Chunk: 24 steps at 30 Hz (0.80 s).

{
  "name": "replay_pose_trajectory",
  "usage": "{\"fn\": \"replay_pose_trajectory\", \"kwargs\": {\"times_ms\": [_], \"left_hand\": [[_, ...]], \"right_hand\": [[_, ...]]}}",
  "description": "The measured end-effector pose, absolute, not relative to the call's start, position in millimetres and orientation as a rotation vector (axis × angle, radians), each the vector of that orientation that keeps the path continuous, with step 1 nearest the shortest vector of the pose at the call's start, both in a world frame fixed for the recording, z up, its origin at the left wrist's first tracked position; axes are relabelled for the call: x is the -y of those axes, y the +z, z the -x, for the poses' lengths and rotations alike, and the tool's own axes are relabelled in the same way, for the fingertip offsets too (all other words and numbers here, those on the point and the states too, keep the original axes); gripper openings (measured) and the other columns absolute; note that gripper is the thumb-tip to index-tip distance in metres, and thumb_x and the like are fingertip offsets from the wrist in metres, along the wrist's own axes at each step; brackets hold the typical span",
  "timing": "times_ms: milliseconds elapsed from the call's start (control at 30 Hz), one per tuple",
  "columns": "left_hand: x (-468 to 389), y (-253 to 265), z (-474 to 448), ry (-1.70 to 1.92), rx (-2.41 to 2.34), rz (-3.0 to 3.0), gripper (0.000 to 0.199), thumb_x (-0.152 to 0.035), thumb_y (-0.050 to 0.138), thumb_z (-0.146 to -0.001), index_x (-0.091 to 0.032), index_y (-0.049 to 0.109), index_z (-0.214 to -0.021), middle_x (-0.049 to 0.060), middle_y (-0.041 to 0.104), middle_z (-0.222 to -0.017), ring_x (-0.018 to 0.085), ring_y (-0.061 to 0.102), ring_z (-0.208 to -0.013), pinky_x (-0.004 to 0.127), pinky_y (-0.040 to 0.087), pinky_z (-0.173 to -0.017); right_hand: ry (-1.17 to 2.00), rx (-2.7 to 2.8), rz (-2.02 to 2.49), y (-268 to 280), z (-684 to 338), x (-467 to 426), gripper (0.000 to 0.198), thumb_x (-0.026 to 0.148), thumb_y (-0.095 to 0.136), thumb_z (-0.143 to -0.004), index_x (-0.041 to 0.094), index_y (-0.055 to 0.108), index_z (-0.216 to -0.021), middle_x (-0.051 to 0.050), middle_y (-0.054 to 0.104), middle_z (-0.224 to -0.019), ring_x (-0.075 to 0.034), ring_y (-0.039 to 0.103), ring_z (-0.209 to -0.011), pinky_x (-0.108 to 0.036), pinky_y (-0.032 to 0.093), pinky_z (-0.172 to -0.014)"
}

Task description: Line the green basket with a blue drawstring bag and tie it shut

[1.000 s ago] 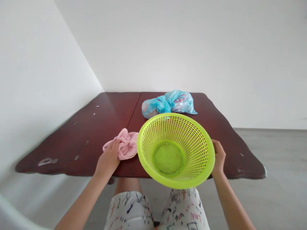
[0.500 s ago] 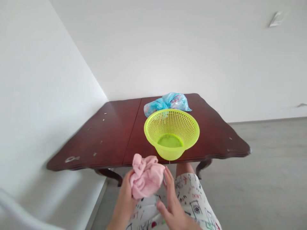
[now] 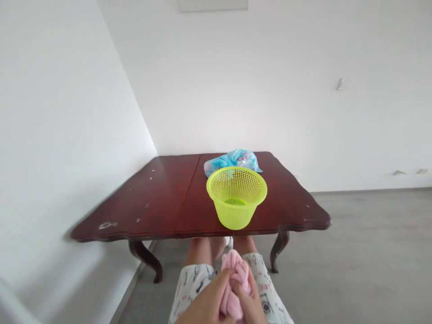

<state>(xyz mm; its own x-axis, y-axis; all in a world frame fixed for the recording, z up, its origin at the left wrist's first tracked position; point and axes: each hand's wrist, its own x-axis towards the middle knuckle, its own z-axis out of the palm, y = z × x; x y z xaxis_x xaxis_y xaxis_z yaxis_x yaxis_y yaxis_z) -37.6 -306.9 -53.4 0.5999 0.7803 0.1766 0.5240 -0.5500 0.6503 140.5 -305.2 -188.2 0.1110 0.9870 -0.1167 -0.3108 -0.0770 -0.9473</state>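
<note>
A bunched pink cloth (image 3: 232,265) is squeezed between my two hands, low in front of my lap. My left hand (image 3: 211,297) wraps it from the left, thumb laid over the front. From the right, my right hand (image 3: 249,299) closes round it with the thumb pressed into the folds. The lower part of the cloth and some fingers are hidden. Just beyond, a yellow-green plastic colander basket (image 3: 236,211) stands near the table's front edge, with nothing but its green bottom showing inside.
Behind the basket, a knotted blue plastic bag (image 3: 232,160) lies on the dark red wooden table (image 3: 158,193). The table has a wavy edge and curved legs, and stands against white walls. My legs in patterned shorts (image 3: 192,283) reach under it.
My right hand has closed onto the cloth, and both hands now squeeze it into a narrower bundle, lower and nearer my body. The camera has tilted up a little.
</note>
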Motion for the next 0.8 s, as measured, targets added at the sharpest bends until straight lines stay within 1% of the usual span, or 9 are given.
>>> {"fn": "replay_pose_trajectory", "kwargs": {"times_ms": [100,267,367,433,500,533,600,667,800], "left_hand": [[302,-38,34,0.578,-0.997,-2.218,0.098,-0.036,0.079,-0.097,-0.072,0.037,-0.179,-0.006,0.079,-0.158,0.035,0.085,-0.128,0.048,0.073,-0.104],[272,8,35,0.722,-0.759,-2.312,0.052,-0.046,0.084,-0.104,-0.040,0.075,-0.154,0.006,0.084,-0.140,0.033,0.082,-0.125,0.042,0.067,-0.111],[242,33,44,1.253,-0.704,-2.393,0.021,-0.025,0.071,-0.114,-0.032,0.077,-0.133,0.008,0.080,-0.119,0.025,0.078,-0.111,0.037,0.065,-0.098],[217,45,49,1.637,-0.856,-2.330,0.017,-0.024,0.074,-0.114,-0.030,0.074,-0.130,0.010,0.076,-0.126,0.027,0.075,-0.121,0.042,0.065,-0.105],[188,50,49,1.663,-1.131,-2.286,0.050,-0.045,0.090,-0.106,-0.031,0.067,-0.148,0.018,0.058,-0.170,0.040,0.055,-0.163,0.064,0.049,-0.134],[175,50,46,1.570,-1.223,-2.279,0.072,-0.055,0.092,-0.102,-0.031,0.059,-0.161,0.021,0.035,-0.190,0.046,0.034,-0.179,0.074,0.037,-0.141],[151,44,39,1.426,-1.295,-2.210,0.101,-0.069,0.089,-0.101,-0.027,0.038,-0.177,0.027,0.009,-0.198,0.050,0.010,-0.186,0.080,0.027,-0.144],[135,34,30,1.347,-1.318,-2.101,0.110,-0.073,0.086,-0.100,-0.022,0.027,-0.177,0.033,0.015,-0.195,0.051,0.017,-0.185,0.078,0.029,-0.144],[128,20,14,1.277,-1.370,-1.965,0.096,-0.073,0.083,-0.101,-0.022,0.033,-0.165,0.030,0.056,-0.169,0.049,0.067,-0.155,0.069,0.058,-0.125]], "right_hand": [[1.248,0.873,1.148,-200,-155,306,0.061,0.072,0.089,-0.064,0.070,0.084,-0.125,0.009,0.088,-0.134,-0.051,0.079,-0.140,-0.074,0.067,-0.117],[1.087,0.979,1.071,-124,-183,299,0.076,0.058,0.100,-0.075,0.054,0.082,-0.148,-0.001,0.081,-0.158,-0.049,0.071,-0.155,-0.072,0.059,-0.130],[0.859,1.124,1.004,-54,-201,282,0.075,0.049,0.101,-0.084,0.041,0.079,-0.154,-0.010,0.076,-0.164,-0.044,0.071,-0.155,-0.063,0.062,-0.129],[0.628,1.133,0.951,-7,-212,258,0.077,0.048,0.102,-0.085,0.035,0.076,-0.156,-0.013,0.078,-0.159,-0.039,0.075,-0.148,-0.056,0.063,-0.126],[0.428,1.098,0.909,38,-218,222,0.072,0.051,0.101,-0.088,0.030,0.075,-0.151,-0.013,0.079,-0.153,-0.037,0.075,-0.145,-0.054,0.063,-0.124],[0.361,1.076,0.894,58,-218,200,0.064,0.054,0.096,-0.093,0.028,0.075,-0.148,-0.014,0.080,-0.148,-0.035,0.075,-0.141,-0.054,0.063,-0.123],[0.243,1.017,0.874,91,-210,154,0.058,0.057,0.084,-0.102,0.025,0.071,-0.149,-0.014,0.077,-0.148,-0.033,0.075,-0.137,-0.054,0.060,-0.124],[0.212,1.100,0.950,111,-195,111,0.060,0.057,0.076,-0.105,0.025,0.066,-0.155,-0.015,0.074,-0.153,-0.032,0.072,-0.139,-0.054,0.057,-0.125],[0.482,1.890,1.274,122,-172,61,0.032,0.042,0.071,-0.102,0.023,0.080,-0.127,-0.009,0.084,-0.122,-0.027,0.078,-0.111,-0.040,0.065,-0.101]]}}
